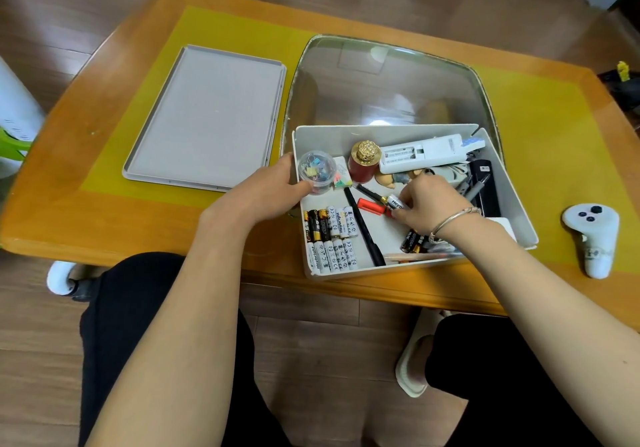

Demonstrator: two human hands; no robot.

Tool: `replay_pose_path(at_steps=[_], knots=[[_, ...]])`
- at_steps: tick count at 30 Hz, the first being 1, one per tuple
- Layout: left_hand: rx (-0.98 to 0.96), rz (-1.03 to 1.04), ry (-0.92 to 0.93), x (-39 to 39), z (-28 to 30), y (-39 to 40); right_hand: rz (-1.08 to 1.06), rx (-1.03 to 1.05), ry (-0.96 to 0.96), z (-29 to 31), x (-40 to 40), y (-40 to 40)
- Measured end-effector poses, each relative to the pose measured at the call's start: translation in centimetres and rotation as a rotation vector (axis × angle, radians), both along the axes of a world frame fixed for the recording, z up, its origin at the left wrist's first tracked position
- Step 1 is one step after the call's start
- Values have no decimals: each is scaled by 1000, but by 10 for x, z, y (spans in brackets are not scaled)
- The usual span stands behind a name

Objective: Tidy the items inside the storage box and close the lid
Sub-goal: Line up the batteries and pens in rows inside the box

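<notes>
A white storage box [512,201] stands open at the table's near edge. Its grey lid [207,117] lies flat on the table to the left. My left hand [266,190] grips the box's left wall, thumb inside next to a clear tub of clips [317,169]. My right hand [429,204] is inside the box, fingers pinched on a white battery [394,201] above a red pen [372,206]. Rows of white and black batteries [329,239] lie lined up at the box's front left beside a black pen [363,228]. A red jar with gold cap [363,162] and a white remote [426,154] sit at the back.
A glass panel [384,83] is set in the wooden table [104,204] behind the box. A white controller [594,239] lies to the right. A black device [485,187] and more batteries [414,240] rest in the box's right part. My knees are below the table edge.
</notes>
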State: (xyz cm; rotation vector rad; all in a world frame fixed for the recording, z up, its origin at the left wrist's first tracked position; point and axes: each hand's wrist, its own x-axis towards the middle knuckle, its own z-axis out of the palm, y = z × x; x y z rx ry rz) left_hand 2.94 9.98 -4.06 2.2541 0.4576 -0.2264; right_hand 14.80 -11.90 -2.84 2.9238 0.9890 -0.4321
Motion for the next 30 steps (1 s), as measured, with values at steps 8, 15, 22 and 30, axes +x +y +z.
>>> replay_pose_path(at_steps=[8, 15, 22, 30], knots=[[11, -3, 6, 0, 1, -1, 11, 243, 354, 8, -21, 8], [-12, -8, -5, -1, 0, 1, -153, 27, 610, -11, -34, 21], [-10, -1, -9, -1, 0, 0, -180, 10, 560, -11, -32, 26], [-8, 0, -3, -1, -1, 1, -79, 162, 105, -23, -29, 41]])
